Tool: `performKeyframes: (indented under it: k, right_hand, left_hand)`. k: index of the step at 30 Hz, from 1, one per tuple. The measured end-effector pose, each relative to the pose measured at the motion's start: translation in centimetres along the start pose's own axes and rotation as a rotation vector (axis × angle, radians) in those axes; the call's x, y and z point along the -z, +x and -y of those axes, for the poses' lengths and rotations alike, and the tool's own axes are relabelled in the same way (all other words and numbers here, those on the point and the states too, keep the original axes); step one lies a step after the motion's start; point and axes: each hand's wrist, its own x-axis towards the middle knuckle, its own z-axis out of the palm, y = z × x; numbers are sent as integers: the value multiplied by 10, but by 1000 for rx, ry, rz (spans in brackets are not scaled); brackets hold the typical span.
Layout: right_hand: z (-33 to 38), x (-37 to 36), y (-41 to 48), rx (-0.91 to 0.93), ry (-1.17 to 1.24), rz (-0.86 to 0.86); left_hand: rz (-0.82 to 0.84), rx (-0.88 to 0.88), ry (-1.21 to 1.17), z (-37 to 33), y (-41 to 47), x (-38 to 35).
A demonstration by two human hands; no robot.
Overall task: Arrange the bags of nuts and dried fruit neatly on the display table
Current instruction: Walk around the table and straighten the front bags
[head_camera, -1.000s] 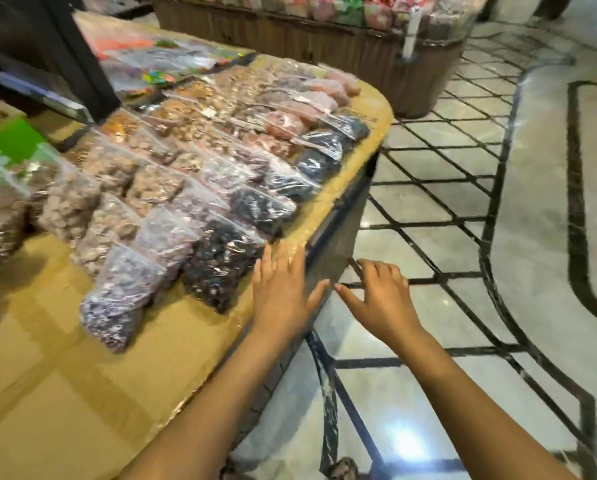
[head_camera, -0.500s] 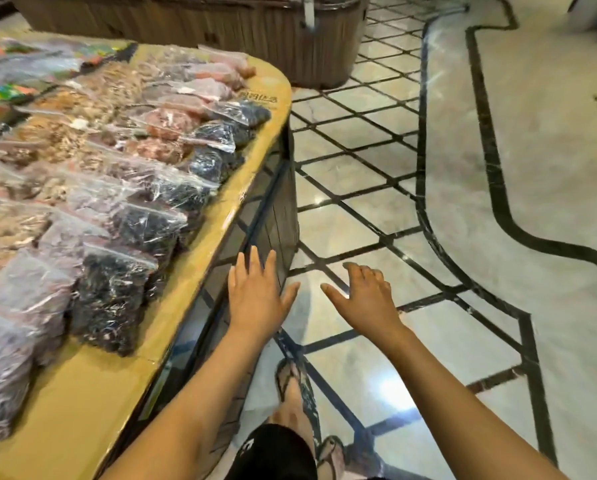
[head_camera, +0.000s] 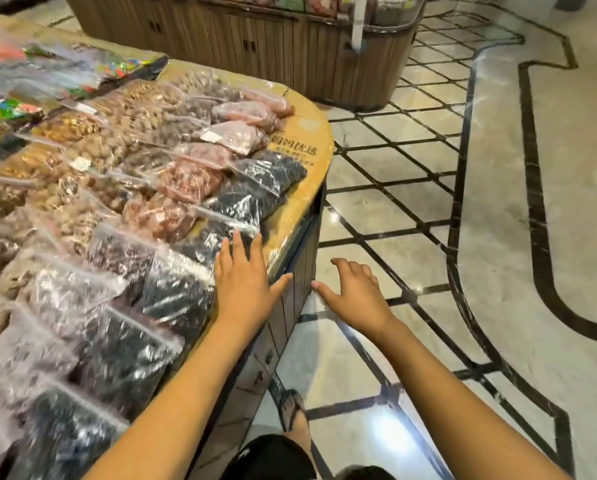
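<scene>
Clear plastic bags of nuts and dried fruit lie in rows across the yellow-topped display table (head_camera: 307,168). Dark dried-fruit bags (head_camera: 269,171) line the table's right edge, pinkish bags (head_camera: 189,180) run beside them, and brown nut bags (head_camera: 92,150) lie further left. My left hand (head_camera: 246,282) hovers flat with fingers spread over the table's edge, its fingertips at a dark bag (head_camera: 220,223). My right hand (head_camera: 354,292) is out over the floor to the right of the table, fingers apart, holding nothing.
A wooden slatted display counter (head_camera: 290,53) stands beyond the table's far end. Colourful packets (head_camera: 9,109) lie at the far left. Polished marble floor (head_camera: 497,202) with dark inlay lines spreads to the right. My sandalled foot (head_camera: 295,420) stands beside the table's base.
I have stepped along the table's side toward its far rounded end. My left hand has come back over the table edge to the dark bags. Both hands stay empty.
</scene>
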Motion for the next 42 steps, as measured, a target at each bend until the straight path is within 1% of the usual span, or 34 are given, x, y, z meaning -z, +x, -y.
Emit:
performKeyframes:
  k: [2, 6, 10, 12, 15, 17, 19, 21, 24, 27, 29, 31, 33, 35, 37, 39, 42]
  right_hand:
    - [2, 6, 34, 1, 27, -4]
    - [4, 11, 87, 23, 22, 54]
    - [9, 23, 151, 107, 43, 101]
    - [17, 35, 190, 161, 23, 119]
    - [35, 50, 251, 297, -140, 169]
    - [49, 56, 286, 398, -273, 262]
    - [60, 57, 313, 502, -378, 375]
    - [68, 56, 334, 621, -467, 489]
    - [72, 49, 353, 796, -496, 631]
    - [71, 45, 366, 880, -401, 670]
    - [68, 51, 367, 873, -301, 681]
    - [59, 55, 364, 826, -217, 713]
    - [47, 54, 357, 851, -180, 694]
    - [40, 49, 356, 891, -180, 661]
    - [42, 46, 358, 889, -204, 674]
    - [44, 46, 359, 900, -235, 670]
    - [40, 48, 357, 898, -227, 639]
  left_hand:
    - [-15, 6, 8, 3, 37, 2]
    - [25, 56, 57, 11, 91, 0]
    - [18, 158, 86, 11, 119, -2]
    - [62, 238, 66, 8, 133, 4]
    - [182, 294, 135, 8, 158, 12]
    - [240, 301, 177, 9, 171, 12]
    - [251, 320, 138, 10, 176, 11]
    - [198, 344, 49, 13, 174, 10]
    - [126, 348, -45, 12, 166, 10]
    - [92, 349, -96, 6, 162, 14]
    - [85, 351, -100, 0, 157, 15]
    - [77, 355, -85, -6, 152, 12]
    - [56, 395, -61, -11, 150, 6]
    - [57, 456, -41, -13, 152, 3]
    - [61, 486, -30, -12, 152, 3]
    - [91, 460, -46, -7, 145, 6]
    - [183, 428, -103, 6, 123, 13]
